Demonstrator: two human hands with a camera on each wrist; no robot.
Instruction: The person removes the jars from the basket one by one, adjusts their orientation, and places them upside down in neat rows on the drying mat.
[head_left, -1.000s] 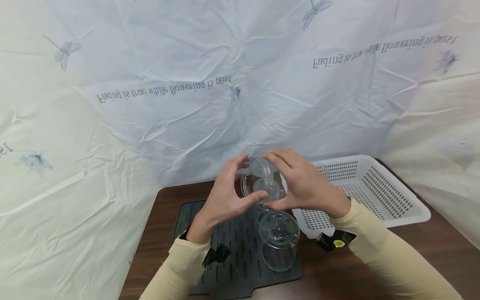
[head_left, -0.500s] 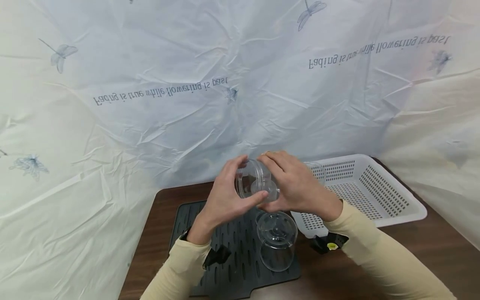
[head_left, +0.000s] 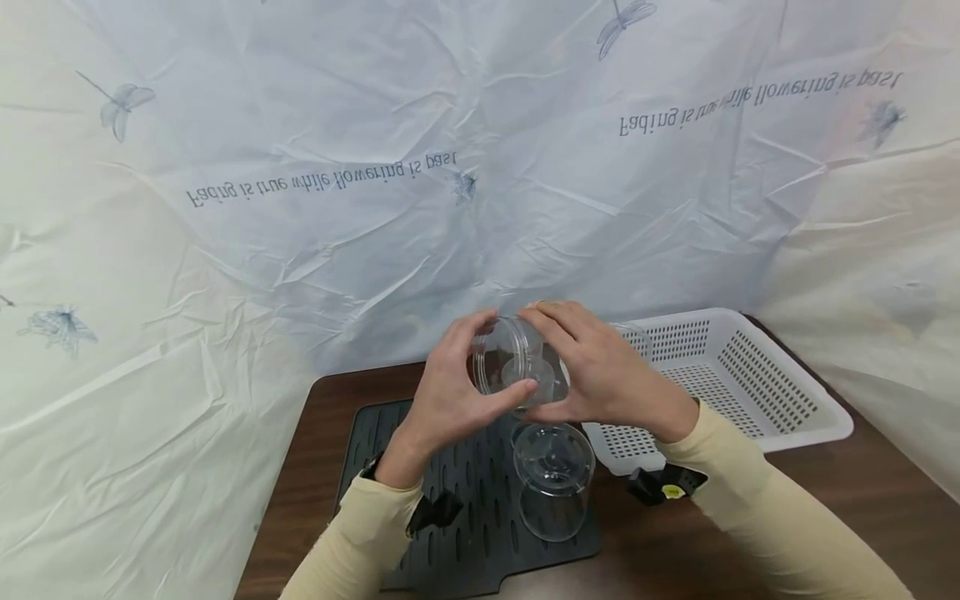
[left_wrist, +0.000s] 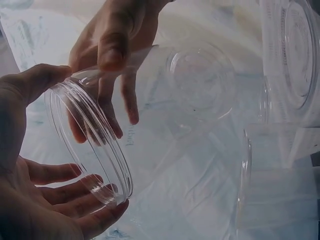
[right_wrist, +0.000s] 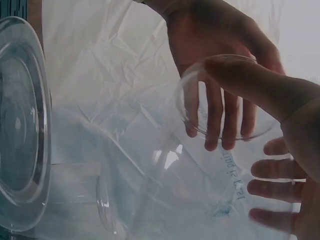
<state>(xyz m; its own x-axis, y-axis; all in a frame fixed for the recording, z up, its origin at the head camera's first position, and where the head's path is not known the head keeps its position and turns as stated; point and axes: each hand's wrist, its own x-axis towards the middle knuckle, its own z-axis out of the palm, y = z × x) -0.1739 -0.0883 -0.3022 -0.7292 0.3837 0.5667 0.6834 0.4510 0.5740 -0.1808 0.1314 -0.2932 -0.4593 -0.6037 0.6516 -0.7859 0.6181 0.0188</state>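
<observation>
In the head view, my left hand (head_left: 450,387) curls round the ridged rim of a clear round container (head_left: 498,367) tipped on its side above the mat. My right hand (head_left: 607,371) grips its other end, thumb below and fingers above. The left wrist view shows the ridged rim (left_wrist: 95,135) between the thumb and fingers of my left hand (left_wrist: 30,205). In the right wrist view, the thumb of my right hand (right_wrist: 300,125) lies along the clear wall. Whether lid and body are joined cannot be told. Below stands a lidded clear container (head_left: 555,475).
A dark ridged mat (head_left: 457,533) lies on the brown table (head_left: 300,500). To the right stands a white perforated basket (head_left: 810,437), with a clear round item (head_left: 636,335) at its back left. Another clear container is partly hidden behind the lidded one. A printed sheet (head_left: 375,250) hangs behind.
My right hand shifted left towards the left hand, then slightly back to the right. The left hand has hardly moved, and both still hold the clear container.
</observation>
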